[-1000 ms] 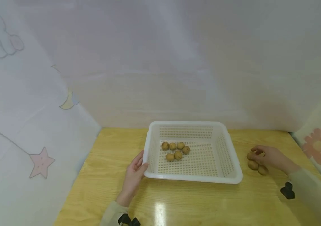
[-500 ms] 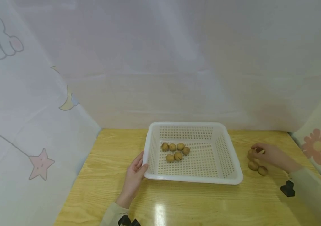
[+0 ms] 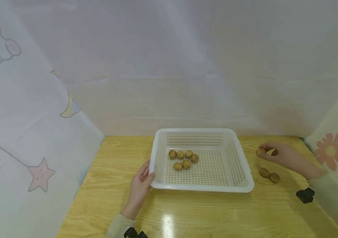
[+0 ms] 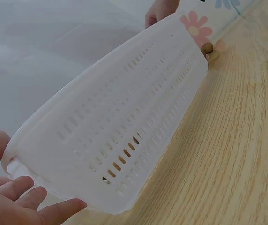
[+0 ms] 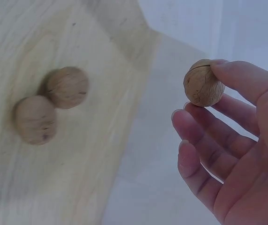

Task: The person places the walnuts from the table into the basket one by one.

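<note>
A white plastic basket (image 3: 202, 189) with slotted walls stands on the wooden table, several walnuts (image 3: 186, 164) grouped on the left of its floor. My left hand (image 3: 139, 187) grips the basket's left rim, thumb on top and fingers underneath along the outer wall; the left wrist view shows those fingers (image 4: 30, 193) at the rim. To the right of the basket, my right hand (image 3: 282, 158) pinches one walnut (image 5: 203, 83) between thumb and fingers, raised above the table. Two more walnuts (image 5: 67, 87) lie side by side on the wood below that hand.
The table (image 3: 109, 175) ends at a pale cloth backdrop (image 3: 169, 99) behind the basket. Printed cloth walls rise at both sides, with a pink star (image 3: 41, 175) on the left and a flower (image 3: 332, 151) on the right.
My right hand has lifted one walnut up from beside the other two, moving slightly away from me. The left hand keeps its hold on the basket, which has not visibly moved on the table.
</note>
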Demonstrator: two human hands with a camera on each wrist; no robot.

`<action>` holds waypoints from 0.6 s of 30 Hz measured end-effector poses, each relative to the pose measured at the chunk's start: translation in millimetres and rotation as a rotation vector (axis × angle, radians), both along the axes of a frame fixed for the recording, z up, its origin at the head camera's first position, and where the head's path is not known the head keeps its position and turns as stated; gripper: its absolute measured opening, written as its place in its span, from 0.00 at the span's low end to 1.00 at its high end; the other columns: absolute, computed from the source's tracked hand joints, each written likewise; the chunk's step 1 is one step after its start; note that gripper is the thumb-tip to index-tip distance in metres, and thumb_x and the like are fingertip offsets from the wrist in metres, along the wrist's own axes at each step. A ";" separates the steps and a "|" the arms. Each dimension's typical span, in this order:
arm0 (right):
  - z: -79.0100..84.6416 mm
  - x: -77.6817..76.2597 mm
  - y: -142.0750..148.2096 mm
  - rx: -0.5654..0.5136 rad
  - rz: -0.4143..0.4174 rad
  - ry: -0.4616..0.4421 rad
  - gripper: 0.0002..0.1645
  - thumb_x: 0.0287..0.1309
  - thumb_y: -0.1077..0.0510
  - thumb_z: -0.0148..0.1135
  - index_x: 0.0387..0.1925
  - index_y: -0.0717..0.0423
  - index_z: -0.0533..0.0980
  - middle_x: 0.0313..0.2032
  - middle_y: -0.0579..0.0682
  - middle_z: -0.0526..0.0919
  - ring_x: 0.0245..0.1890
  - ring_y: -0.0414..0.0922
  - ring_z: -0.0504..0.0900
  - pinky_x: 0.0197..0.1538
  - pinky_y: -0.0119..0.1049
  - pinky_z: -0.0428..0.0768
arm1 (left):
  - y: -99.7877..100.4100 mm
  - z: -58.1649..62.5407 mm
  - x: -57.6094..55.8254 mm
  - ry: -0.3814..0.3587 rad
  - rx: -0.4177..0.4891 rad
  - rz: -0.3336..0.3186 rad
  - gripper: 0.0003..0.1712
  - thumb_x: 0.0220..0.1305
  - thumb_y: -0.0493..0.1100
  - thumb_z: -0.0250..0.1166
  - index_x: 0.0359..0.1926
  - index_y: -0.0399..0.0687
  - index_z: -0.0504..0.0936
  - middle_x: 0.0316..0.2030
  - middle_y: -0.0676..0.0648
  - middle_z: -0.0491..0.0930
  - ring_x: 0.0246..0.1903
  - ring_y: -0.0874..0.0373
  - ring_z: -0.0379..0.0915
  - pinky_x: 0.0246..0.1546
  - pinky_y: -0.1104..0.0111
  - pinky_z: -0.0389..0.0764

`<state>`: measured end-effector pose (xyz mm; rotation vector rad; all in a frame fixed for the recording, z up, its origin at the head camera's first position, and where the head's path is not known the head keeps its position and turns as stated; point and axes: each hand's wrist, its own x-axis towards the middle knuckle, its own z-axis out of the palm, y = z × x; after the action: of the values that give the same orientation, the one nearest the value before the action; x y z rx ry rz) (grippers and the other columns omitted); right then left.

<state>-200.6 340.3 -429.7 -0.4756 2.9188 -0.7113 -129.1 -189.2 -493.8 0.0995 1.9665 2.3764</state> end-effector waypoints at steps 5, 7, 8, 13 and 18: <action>25.6 1.4 -14.7 -0.021 0.001 -0.016 0.28 0.74 0.43 0.62 0.61 0.60 0.80 0.53 0.56 0.86 0.45 0.50 0.83 0.41 0.42 0.83 | 2.8 0.3 -1.7 -0.004 -0.005 -0.002 0.36 0.77 0.32 0.55 0.80 0.36 0.55 0.75 0.29 0.62 0.71 0.32 0.65 0.63 0.48 0.79; 34.3 0.3 -22.1 -0.014 -0.004 -0.021 0.28 0.73 0.42 0.62 0.61 0.57 0.80 0.54 0.54 0.85 0.46 0.49 0.82 0.41 0.41 0.82 | 3.5 0.7 -2.1 -0.010 -0.003 -0.001 0.36 0.77 0.32 0.55 0.81 0.36 0.55 0.75 0.30 0.62 0.71 0.33 0.64 0.63 0.47 0.79; 38.0 -1.1 -26.4 -0.015 0.002 -0.018 0.28 0.73 0.41 0.62 0.62 0.57 0.80 0.54 0.54 0.85 0.46 0.49 0.82 0.41 0.42 0.82 | 3.6 0.6 -2.4 -0.011 0.000 0.001 0.36 0.77 0.32 0.55 0.81 0.36 0.55 0.75 0.30 0.62 0.71 0.33 0.64 0.63 0.48 0.79; 48.9 -13.1 -52.6 0.008 0.038 -0.016 0.31 0.71 0.39 0.64 0.63 0.56 0.79 0.54 0.53 0.84 0.44 0.46 0.82 0.40 0.41 0.82 | 2.3 1.2 -2.3 -0.014 -0.001 0.013 0.36 0.77 0.31 0.55 0.81 0.36 0.55 0.74 0.29 0.62 0.71 0.33 0.65 0.62 0.52 0.81; 50.8 -28.6 -83.6 -0.001 0.119 -0.005 0.28 0.68 0.41 0.68 0.60 0.56 0.80 0.50 0.51 0.85 0.39 0.40 0.83 0.38 0.38 0.83 | 0.5 2.5 -0.5 -0.020 -0.002 0.015 0.36 0.76 0.30 0.54 0.80 0.35 0.54 0.74 0.28 0.63 0.70 0.32 0.65 0.62 0.51 0.80</action>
<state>-229.2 256.7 -378.9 -0.6402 2.8563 -0.6962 -129.6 -188.6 -491.3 0.0600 1.9674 2.3754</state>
